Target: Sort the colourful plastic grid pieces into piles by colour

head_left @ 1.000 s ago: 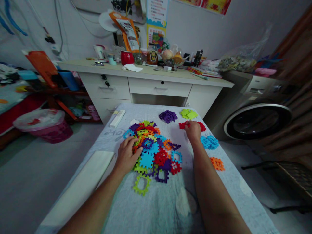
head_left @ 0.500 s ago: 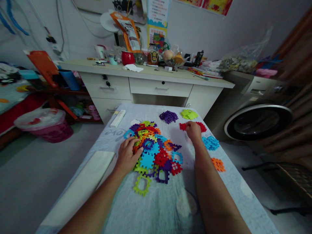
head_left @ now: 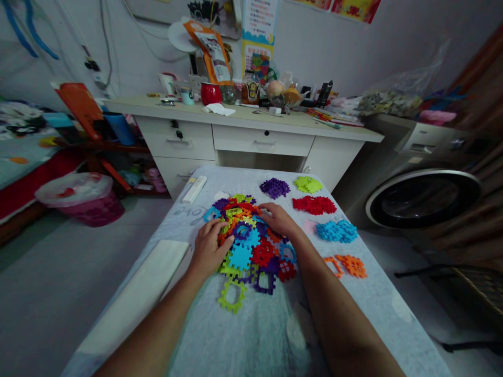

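The cloth-covered table (head_left: 231,340) carries a mixed pile (head_left: 245,238) of toothed pieces at its middle, between the hands. For clean picking, pinch one piece by an exposed edge and lift straight up so its teeth do not drag neighbours; steady the pile lightly from the left. The left hand (head_left: 210,246) rests palm-down against the pile's left edge. The right hand (head_left: 279,219) angles leftward over the far right edge. Single-colour groups stand to the right: red (head_left: 314,204), blue (head_left: 338,231), purple (head_left: 275,187), orange (head_left: 353,265), lime (head_left: 308,184). Left fingers: loosely spread, thumb apart. Right fingers: bent into the pile; cannot tell whether they grasp a piece.
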Tool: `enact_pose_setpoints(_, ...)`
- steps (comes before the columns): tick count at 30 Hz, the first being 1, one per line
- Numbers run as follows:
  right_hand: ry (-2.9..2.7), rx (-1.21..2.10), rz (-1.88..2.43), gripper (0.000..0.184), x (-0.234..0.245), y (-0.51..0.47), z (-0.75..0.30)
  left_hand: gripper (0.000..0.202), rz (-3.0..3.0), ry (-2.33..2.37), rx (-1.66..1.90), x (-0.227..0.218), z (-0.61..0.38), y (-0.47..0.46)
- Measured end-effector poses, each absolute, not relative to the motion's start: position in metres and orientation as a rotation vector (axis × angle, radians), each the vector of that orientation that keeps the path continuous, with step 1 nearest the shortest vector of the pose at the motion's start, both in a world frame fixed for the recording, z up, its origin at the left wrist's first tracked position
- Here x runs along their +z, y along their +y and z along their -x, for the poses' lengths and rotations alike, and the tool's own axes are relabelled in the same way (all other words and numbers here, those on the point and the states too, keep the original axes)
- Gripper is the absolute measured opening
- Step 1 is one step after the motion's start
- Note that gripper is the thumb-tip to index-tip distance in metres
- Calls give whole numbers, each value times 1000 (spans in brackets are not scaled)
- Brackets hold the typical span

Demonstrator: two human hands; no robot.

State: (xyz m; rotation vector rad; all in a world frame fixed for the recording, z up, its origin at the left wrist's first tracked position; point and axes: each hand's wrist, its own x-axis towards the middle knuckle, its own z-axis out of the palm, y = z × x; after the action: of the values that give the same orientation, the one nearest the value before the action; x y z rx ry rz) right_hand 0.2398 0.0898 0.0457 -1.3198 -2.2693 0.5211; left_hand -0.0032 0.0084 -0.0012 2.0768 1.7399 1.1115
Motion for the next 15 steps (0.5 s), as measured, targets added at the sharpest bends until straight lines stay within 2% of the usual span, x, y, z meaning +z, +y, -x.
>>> enact_pose_setpoints(5,-2383,506,1250,38,39,86,-223,34,-2070,1741,1096,1,3,8)
enact_pose_setpoints(15,-2354,438,1337,30,51,82,-222,35,-2078,1741,1102,0,2,9)
